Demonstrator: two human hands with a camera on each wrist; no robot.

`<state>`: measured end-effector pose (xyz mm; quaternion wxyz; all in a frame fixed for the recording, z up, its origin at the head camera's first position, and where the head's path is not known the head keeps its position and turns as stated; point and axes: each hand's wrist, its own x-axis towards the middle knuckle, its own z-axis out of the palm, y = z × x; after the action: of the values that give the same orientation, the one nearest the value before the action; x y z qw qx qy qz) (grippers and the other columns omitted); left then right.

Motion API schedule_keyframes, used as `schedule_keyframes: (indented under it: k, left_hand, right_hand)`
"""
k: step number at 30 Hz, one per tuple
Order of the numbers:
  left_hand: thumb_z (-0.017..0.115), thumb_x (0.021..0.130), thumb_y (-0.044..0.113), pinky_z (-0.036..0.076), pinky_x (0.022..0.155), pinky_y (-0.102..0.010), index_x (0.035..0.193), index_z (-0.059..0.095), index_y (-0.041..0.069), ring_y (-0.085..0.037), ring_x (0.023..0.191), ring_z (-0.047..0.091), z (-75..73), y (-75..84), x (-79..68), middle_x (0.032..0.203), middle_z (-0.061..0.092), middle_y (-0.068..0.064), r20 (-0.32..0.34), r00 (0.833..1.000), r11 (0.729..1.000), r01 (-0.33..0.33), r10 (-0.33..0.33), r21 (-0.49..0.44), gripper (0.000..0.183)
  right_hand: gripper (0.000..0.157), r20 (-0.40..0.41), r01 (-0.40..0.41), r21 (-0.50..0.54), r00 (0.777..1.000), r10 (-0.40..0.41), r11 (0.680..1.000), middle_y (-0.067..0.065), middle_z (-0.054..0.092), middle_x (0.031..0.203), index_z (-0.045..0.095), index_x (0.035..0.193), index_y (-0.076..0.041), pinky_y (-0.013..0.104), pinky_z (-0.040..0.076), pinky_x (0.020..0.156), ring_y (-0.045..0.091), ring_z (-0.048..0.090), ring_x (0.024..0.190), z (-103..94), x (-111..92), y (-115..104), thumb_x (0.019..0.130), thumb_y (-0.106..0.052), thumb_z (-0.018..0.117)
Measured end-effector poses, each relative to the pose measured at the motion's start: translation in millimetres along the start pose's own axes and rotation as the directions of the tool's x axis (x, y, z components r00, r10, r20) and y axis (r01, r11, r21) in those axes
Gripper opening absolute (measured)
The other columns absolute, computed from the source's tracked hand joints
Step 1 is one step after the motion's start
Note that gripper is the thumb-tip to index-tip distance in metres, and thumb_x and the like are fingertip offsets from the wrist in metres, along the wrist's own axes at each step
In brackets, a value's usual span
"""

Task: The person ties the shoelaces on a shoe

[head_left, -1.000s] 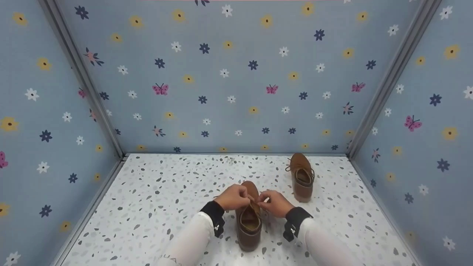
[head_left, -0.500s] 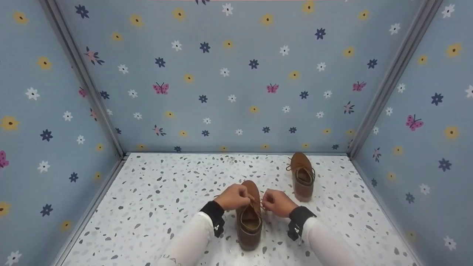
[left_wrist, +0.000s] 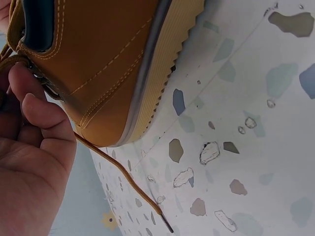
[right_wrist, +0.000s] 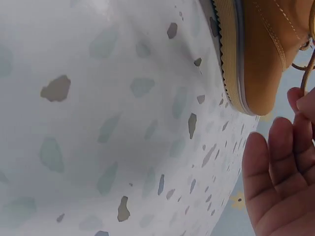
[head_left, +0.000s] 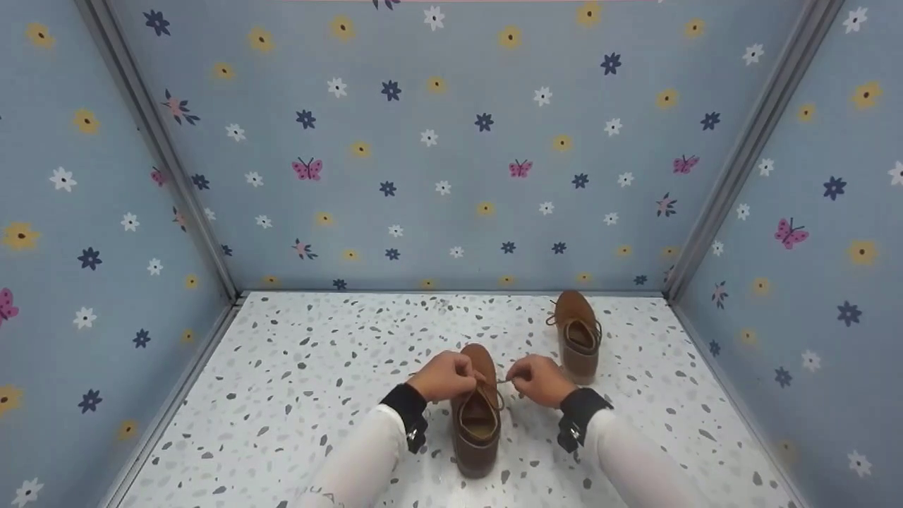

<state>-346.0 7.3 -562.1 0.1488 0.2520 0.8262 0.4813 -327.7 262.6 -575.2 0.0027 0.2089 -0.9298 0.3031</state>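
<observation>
A brown lace-up shoe (head_left: 477,455) stands on the floor, toe pointing away from me. Over its lacing, my left hand (head_left: 444,376) pinches the shoelace between thumb and curled fingers. Beyond that hand, a loose lace end (left_wrist: 129,180) with a dark tip hangs down past the toe in the left wrist view. To the right of the shoe, my right hand (head_left: 542,381) pinches another part of the lace (right_wrist: 307,74) and holds it stretched out sideways. A small loop of lace shows at the shoe's right side.
The matching brown shoe (head_left: 578,353) stands farther back on the right, its lace tied in a bow. Beneath both is a white speckled floor (head_left: 317,395). Blue flowered panels (head_left: 437,162) with grey metal edges (head_left: 734,155) enclose the back and both sides.
My right hand has moved right, away from the shoe, drawing the lace out with it. The left hand stays over the lacing, and both shoes stand where they were.
</observation>
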Motion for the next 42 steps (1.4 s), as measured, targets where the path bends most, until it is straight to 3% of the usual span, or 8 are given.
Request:
schedule_keyframes:
  k: [9,16,20,24,30,33,37,42]
  left_hand:
    - [0.062,0.085,0.004,0.045,0.057,-0.022,0.071,0.057,0.013,-0.011,0.093,0.074,-2.0,0.8,-1.3,0.112,0.081,-0.010,0.002,1.000,1.000,0.005,-0.005,-0.007,0.017]
    - [0.062,0.085,0.003,0.046,0.058,-0.022,0.074,0.064,0.007,-0.019,0.104,0.077,-2.7,2.1,-3.8,0.110,0.081,-0.010,-0.007,1.000,1.000,-0.006,0.006,-0.013,0.012]
    - [0.062,0.086,0.003,0.043,0.055,-0.021,0.075,0.063,0.007,-0.014,0.097,0.076,-2.6,1.2,-3.8,0.111,0.081,-0.009,-0.012,1.000,1.000,0.005,-0.005,0.004,0.012]
    - [0.063,0.086,0.004,0.043,0.054,-0.022,0.074,0.063,0.009,-0.011,0.093,0.074,-2.8,0.2,-3.8,0.112,0.081,-0.007,-0.013,1.000,1.000,0.016,-0.016,0.010,0.013]
    - [0.063,0.085,0.005,0.042,0.056,-0.022,0.071,0.060,0.012,-0.018,0.104,0.077,-1.8,-0.8,-3.2,0.110,0.081,-0.007,-0.019,1.000,1.000,-0.008,0.009,0.014,0.016]
    - [0.064,0.085,0.005,0.042,0.056,-0.021,0.070,0.060,0.014,-0.018,0.104,0.078,-1.4,-1.0,-2.3,0.109,0.082,-0.006,-0.022,1.000,1.000,-0.004,0.004,0.011,0.018]
    - [0.065,0.085,0.006,0.042,0.054,-0.022,0.071,0.063,0.013,-0.011,0.096,0.076,-1.7,-0.3,-2.5,0.109,0.082,-0.004,-0.026,1.000,1.000,0.016,-0.015,0.014,0.016]
    - [0.068,0.088,0.011,0.048,0.063,-0.022,0.084,0.073,0.009,-0.006,0.083,0.069,-2.3,-0.3,-3.8,0.109,0.082,-0.003,-0.046,0.999,1.000,0.007,-0.007,0.016,0.007]
  right_hand:
    - [0.008,-0.058,-0.078,0.157,0.994,0.088,0.985,0.000,0.078,0.088,0.081,0.088,-0.015,0.025,0.055,0.075,0.005,0.066,0.079,-17.4,0,8,0.094,-0.020,0.077]
    - [0.013,-0.142,-0.131,0.455,0.966,0.217,0.881,0.011,0.074,0.091,0.077,0.097,-0.005,0.029,0.061,0.076,0.011,0.069,0.080,-31.5,-1,5,0.097,-0.018,0.073]
    - [0.016,-0.155,-0.130,0.633,0.944,0.290,0.763,0.018,0.074,0.101,0.070,0.100,0.000,0.033,0.064,0.082,0.015,0.074,0.087,-36.3,1,3,0.099,-0.016,0.070]
    - [0.012,-0.129,-0.111,0.793,0.930,0.343,0.599,0.017,0.075,0.110,0.061,0.100,-0.003,0.038,0.063,0.090,0.021,0.076,0.099,-41.7,3,0,0.106,-0.013,0.059]
    - [0.021,-0.079,-0.023,0.954,0.942,0.327,0.299,0.014,0.079,0.111,0.051,0.096,-0.009,0.045,0.059,0.102,0.028,0.076,0.111,-51.7,8,-7,0.112,-0.014,0.039]
    - [0.024,-0.058,-0.016,0.976,0.942,0.329,0.218,0.013,0.080,0.101,0.051,0.094,-0.008,0.046,0.059,0.101,0.028,0.077,0.104,-54.1,9,-13,0.112,-0.015,0.037]
    - [0.024,-0.032,-0.050,0.973,0.938,0.344,0.226,0.004,0.061,0.076,0.046,0.093,-0.011,0.044,0.061,0.089,0.021,0.067,0.075,-53.1,10,-20,0.113,-0.018,0.034]
    - [0.024,0.028,-0.134,0.944,0.943,0.331,0.303,-0.003,0.030,0.071,0.038,0.093,-0.014,0.036,0.048,0.071,0.015,0.037,0.062,-49.4,12,-24,0.114,-0.024,0.037]
